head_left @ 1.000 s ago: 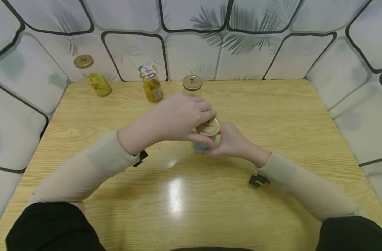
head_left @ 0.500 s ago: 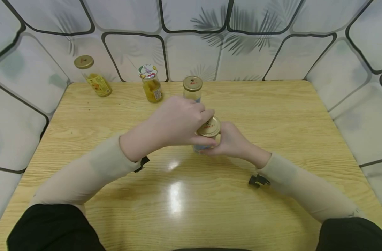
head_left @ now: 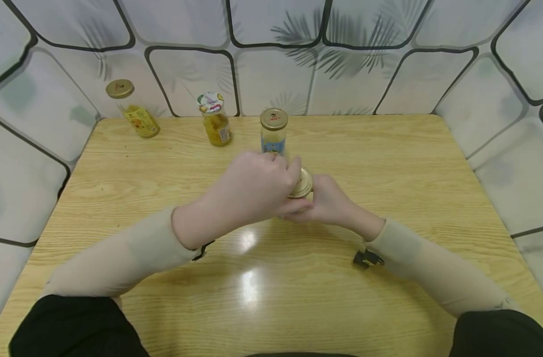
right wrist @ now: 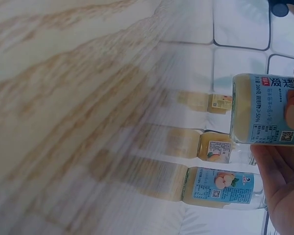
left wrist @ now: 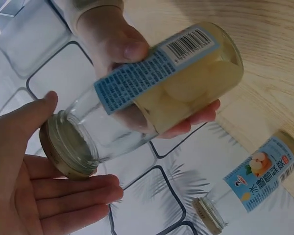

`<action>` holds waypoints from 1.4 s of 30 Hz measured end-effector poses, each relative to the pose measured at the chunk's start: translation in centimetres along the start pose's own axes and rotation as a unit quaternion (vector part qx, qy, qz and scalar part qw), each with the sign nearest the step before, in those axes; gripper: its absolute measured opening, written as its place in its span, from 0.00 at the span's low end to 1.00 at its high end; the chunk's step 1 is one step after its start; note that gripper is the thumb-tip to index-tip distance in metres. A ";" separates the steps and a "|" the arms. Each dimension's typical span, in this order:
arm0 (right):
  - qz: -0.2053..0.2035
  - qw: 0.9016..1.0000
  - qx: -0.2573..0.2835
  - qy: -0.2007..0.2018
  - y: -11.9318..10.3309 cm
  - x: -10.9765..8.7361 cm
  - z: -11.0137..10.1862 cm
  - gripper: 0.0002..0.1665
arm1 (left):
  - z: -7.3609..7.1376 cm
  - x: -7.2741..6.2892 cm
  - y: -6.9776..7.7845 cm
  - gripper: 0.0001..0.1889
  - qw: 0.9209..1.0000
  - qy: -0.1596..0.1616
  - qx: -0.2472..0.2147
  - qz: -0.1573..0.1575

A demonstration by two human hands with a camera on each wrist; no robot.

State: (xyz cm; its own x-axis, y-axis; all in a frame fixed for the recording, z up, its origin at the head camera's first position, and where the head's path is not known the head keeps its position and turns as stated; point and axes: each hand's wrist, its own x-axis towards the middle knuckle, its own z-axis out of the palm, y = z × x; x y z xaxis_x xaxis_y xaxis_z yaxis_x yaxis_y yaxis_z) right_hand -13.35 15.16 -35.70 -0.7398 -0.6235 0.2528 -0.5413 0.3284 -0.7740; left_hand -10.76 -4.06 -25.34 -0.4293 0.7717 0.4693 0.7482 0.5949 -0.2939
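Note:
My right hand (head_left: pixel 331 201) grips a glass jar (left wrist: pixel 186 78) round its body, with a blue barcode label and pale fruit pieces in liquid showing. In the right wrist view the jar's base is off the table. At its gold lid (head_left: pixel 303 182), my left hand (head_left: pixel 258 186) holds on with the thumb at one edge and the fingers at the other; the lid sits on the jar's mouth. From above, the left hand hides most of the jar. Just behind the hands, another blue-labelled jar (head_left: pixel 273 134) with a gold lid stands upright.
A yellow fruit jar (head_left: pixel 216 124) with a patterned lid stands farther left. Another yellow-labelled jar (head_left: pixel 139 119) with a gold lid is near the back left corner. The wooden table (head_left: pixel 298 297) meets a patterned backdrop (head_left: pixel 271 79) behind.
My left hand has turned about the lid, its knuckles coming toward the body and its thumb moving right. The right hand has stayed nearly still. More of the standing jar behind now shows.

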 end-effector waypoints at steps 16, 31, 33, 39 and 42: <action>0.019 1.000 0.015 0.000 -1.6 -0.2 -0.6 0.32 | -1.4 0.1 -0.7 0.29 0.976 -0.156 -0.153 0.015; 0.021 1.000 -0.004 -0.001 -2.9 -0.1 -0.9 0.35 | -1.2 -0.6 -1.3 0.22 0.987 -0.104 -0.113 0.039; 0.018 1.000 -0.004 -0.003 -2.2 -0.1 -0.7 0.36 | -1.2 -0.6 -1.3 0.22 0.989 -0.096 -0.110 0.037; 0.004 1.000 0.007 -0.003 0.3 -0.2 -0.1 0.40 | -1.3 -0.7 -1.3 0.20 0.990 -0.074 -0.111 0.036; -0.011 1.000 0.017 -0.003 0.6 -0.2 -0.1 0.40 | -1.3 -0.7 -1.3 0.20 0.992 -0.060 -0.108 0.038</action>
State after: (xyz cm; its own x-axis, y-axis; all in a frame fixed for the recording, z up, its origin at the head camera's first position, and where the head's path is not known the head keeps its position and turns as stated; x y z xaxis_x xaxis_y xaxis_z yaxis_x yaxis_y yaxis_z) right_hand -13.60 15.52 -36.18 -0.7256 -0.6343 0.2668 -0.5434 0.2903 -0.7877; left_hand -10.81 -5.64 -24.20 -0.4142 0.8416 0.3467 0.8663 0.4813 -0.1335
